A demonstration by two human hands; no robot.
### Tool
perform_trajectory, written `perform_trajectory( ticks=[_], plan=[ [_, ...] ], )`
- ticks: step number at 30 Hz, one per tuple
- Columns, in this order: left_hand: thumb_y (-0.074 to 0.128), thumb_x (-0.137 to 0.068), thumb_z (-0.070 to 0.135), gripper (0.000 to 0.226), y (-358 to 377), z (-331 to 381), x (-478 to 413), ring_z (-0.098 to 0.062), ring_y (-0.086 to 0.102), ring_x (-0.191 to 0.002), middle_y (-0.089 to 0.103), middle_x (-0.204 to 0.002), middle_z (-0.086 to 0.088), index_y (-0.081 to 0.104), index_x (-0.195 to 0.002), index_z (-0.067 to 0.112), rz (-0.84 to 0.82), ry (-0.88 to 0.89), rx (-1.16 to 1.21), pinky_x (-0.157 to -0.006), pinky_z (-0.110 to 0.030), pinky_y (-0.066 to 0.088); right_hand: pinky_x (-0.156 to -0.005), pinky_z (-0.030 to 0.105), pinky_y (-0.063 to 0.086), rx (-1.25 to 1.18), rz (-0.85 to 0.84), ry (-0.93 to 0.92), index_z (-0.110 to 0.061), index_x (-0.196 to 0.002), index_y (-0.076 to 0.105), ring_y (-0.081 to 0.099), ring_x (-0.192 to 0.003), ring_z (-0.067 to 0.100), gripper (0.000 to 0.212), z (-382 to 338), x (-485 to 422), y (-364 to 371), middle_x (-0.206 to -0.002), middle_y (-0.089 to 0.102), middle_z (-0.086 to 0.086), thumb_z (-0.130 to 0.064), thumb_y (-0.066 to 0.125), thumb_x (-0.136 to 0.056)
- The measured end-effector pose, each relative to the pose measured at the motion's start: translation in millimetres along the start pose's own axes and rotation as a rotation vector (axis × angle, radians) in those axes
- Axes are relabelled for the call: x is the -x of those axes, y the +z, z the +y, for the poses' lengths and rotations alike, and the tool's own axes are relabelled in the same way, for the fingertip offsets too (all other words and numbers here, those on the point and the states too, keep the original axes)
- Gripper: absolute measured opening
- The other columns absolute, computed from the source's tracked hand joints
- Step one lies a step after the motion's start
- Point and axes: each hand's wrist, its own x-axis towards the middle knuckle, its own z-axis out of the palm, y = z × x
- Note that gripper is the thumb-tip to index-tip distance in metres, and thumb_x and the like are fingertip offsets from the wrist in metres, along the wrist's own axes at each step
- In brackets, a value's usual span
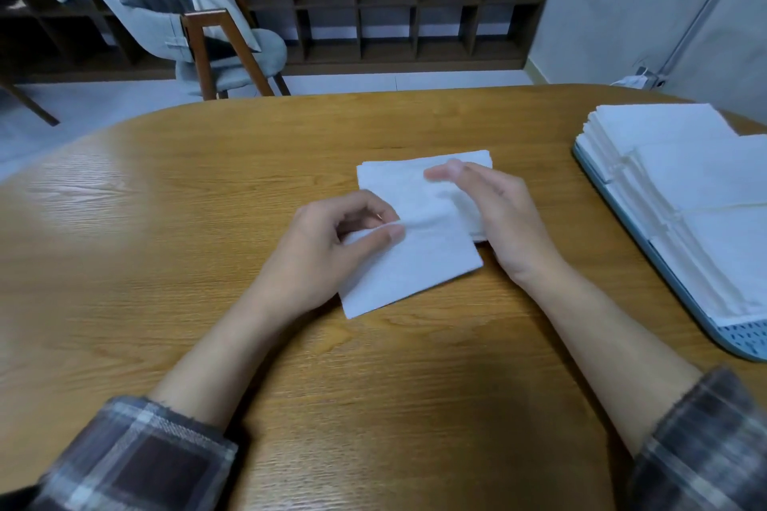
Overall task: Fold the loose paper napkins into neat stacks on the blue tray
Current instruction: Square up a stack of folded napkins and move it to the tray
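Your plaid sleeves (137, 456), pushed back from the wrists, frame the bottom of the shot as both bare forearms reach across the wooden table (166, 220). Your left hand (332, 245) pinches the left edge of a white paper napkin (415, 274) between thumb and curled forefinger, lifting a soft ridge of paper that runs toward your other palm. Your right hand (498, 216) stands on its edge against the napkin's right side, fingers stretched out and nearly straight over the paper, gripping nothing; the fingertips are blurred. Under both hands, and showing just past the fingertips of your right hand, lies a low pile of loose napkins (394, 178), flat on the table. The near corner of the pinched napkin rests on the wood below your left wrist.

Well to the right of your right hand sits the blue tray (738, 340), its perforated near corner bare. It holds folded napkin stacks (685, 178), white and square-edged, set side by side in rows and covering most of the tray. Beyond your hands, across the table's far edge, stand a grey chair (207, 37) and a dark wooden shelf (394, 12).
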Motion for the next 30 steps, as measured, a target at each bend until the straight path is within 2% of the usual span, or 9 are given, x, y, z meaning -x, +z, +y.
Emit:
perform_trajectory(
  ticks=[2, 4, 7, 11, 15, 18, 23, 26, 30],
  plan=[
    [0.081, -0.093, 0.021, 0.006, 0, 0, -1, -0.003, 0.063, -0.075, 0.074, -0.081, 0.005, 0.075, -0.093, 0.019, 0.069, 0.002, 0.091, -0.068, -0.021, 0.044, -0.079, 0.017, 0.050, -0.119, -0.116, 0.068, -0.012, -0.103, 0.081, 0.071, -0.092, 0.007, 0.038, -1, 5, 3, -0.099, 0.079, -0.005, -0.046, 0.065, -0.099],
    [0.083, -0.091, 0.019, 0.011, 0, 1, -1, -0.007, 0.064, -0.076, 0.073, -0.084, -0.003, 0.075, -0.098, 0.020, 0.112, 0.009, 0.110, -0.069, -0.025, 0.047, -0.076, 0.026, 0.051, -0.111, -0.182, 0.050, -0.006, -0.102, 0.080, 0.070, -0.086, 0.015, 0.028, 1, 9, 8, -0.095, 0.079, 0.009, -0.032, 0.071, -0.099],
    [0.087, -0.087, 0.018, 0.031, -2, 1, -2, -0.009, 0.065, -0.081, 0.071, -0.089, -0.005, 0.071, -0.112, 0.026, 0.183, 0.021, 0.100, -0.072, -0.026, 0.051, -0.075, 0.029, 0.053, -0.081, -0.100, 0.046, -0.005, -0.102, 0.079, 0.071, -0.083, 0.016, 0.012, 6, 8, 13, -0.096, 0.080, 0.011, -0.013, 0.072, -0.099],
    [0.079, -0.093, 0.007, 0.038, -6, 0, -4, -0.014, 0.068, -0.103, 0.070, -0.109, -0.008, 0.063, -0.125, 0.022, 0.264, 0.024, 0.171, -0.072, -0.023, 0.056, -0.094, 0.040, 0.057, -0.139, -0.011, 0.070, -0.006, -0.114, 0.076, 0.076, -0.100, 0.022, 0.017, 8, 3, 8, -0.111, 0.080, 0.010, -0.014, 0.068, -0.102],
    [0.073, -0.098, 0.010, 0.014, -4, 2, -4, -0.006, 0.069, -0.102, 0.076, -0.112, 0.004, 0.075, -0.111, 0.015, 0.224, -0.005, 0.189, -0.073, -0.017, 0.052, -0.106, 0.053, 0.051, -0.119, -0.001, 0.037, -0.007, -0.115, 0.072, 0.072, -0.112, 0.031, 0.017, 12, 2, 10, -0.118, 0.075, 0.018, -0.018, 0.066, -0.104],
    [0.077, -0.097, 0.016, 0.012, 0, -3, -5, -0.013, 0.071, -0.093, 0.080, -0.105, 0.008, 0.081, -0.107, 0.020, 0.170, -0.051, 0.215, -0.078, -0.030, 0.056, -0.099, 0.046, 0.053, -0.143, 0.016, 0.046, -0.004, -0.117, 0.070, 0.070, -0.103, 0.023, 0.018, 12, 2, 12, -0.120, 0.073, 0.021, -0.015, 0.060, -0.107],
    [0.074, -0.097, 0.004, 0.017, 1, -8, -6, 0.005, 0.051, -0.049, 0.072, -0.074, 0.025, 0.080, -0.111, 0.011, 0.247, -0.039, 0.181, -0.054, -0.005, 0.038, -0.092, 0.040, 0.047, -0.227, 0.019, 0.080, -0.014, -0.109, 0.073, 0.066, -0.099, 0.019, 0.021, 7, 2, 14, -0.106, 0.074, 0.007, -0.019, 0.052, -0.110],
    [0.075, -0.097, 0.007, 0.019, -1, -8, -7, 0.001, 0.065, -0.073, 0.080, -0.099, 0.017, 0.082, -0.108, 0.019, 0.238, -0.038, 0.169, -0.067, -0.013, 0.048, -0.091, 0.037, 0.052, -0.232, -0.041, 0.091, -0.021, -0.121, 0.072, 0.070, -0.099, 0.016, 0.020, 3, 3, 16, -0.109, 0.076, 0.001, -0.020, 0.056, -0.109],
    [0.074, -0.096, 0.004, 0.019, -1, -7, -8, 0.004, 0.068, -0.080, 0.080, -0.101, 0.014, 0.082, -0.109, 0.017, 0.233, -0.036, 0.169, -0.070, -0.011, 0.049, -0.098, 0.040, 0.054, -0.179, -0.092, 0.069, -0.032, -0.134, 0.067, 0.071, -0.109, 0.019, 0.030, 1, 4, 14, -0.126, 0.072, 0.004, -0.022, 0.063, -0.105]
  ],
)
